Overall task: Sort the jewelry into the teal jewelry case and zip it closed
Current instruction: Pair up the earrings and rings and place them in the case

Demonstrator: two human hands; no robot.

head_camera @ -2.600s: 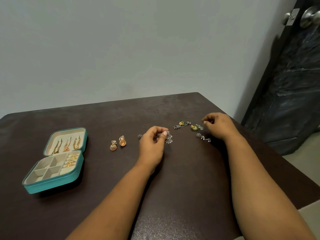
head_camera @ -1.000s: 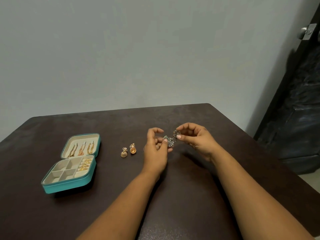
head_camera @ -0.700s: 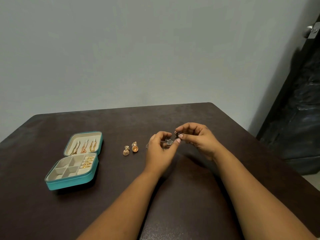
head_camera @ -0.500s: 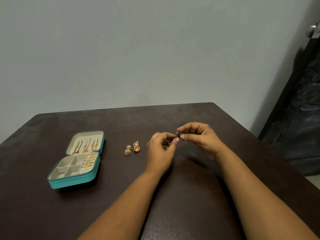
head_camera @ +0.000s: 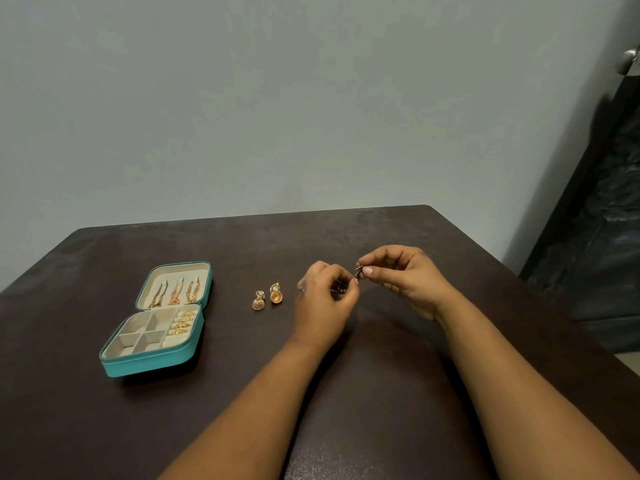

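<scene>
Dark brown desk (head_camera: 104,427) against a grey wall carries the open teal jewelry case (head_camera: 152,362) at near left, partly filled. Step in hand, judged: joining a small dark metal earring (head_camera: 357,271), pinched between both hands' fingers. Left hand (head_camera: 325,303) curled; right hand (head_camera: 401,275) raised. Next: carry it left to a free compartment. Two gold dome earrings (head_camera: 268,299) wait between.

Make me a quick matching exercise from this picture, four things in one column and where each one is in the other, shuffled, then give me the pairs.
Things
1. long gold earrings
2. gold dome earrings
3. small dark earring
4. gold pieces

Places
A. pinched between both hands
B. loose on the table
C. in the case lid
D. in the case base, right side

Pairs: 1-C, 2-B, 3-A, 4-D
</scene>
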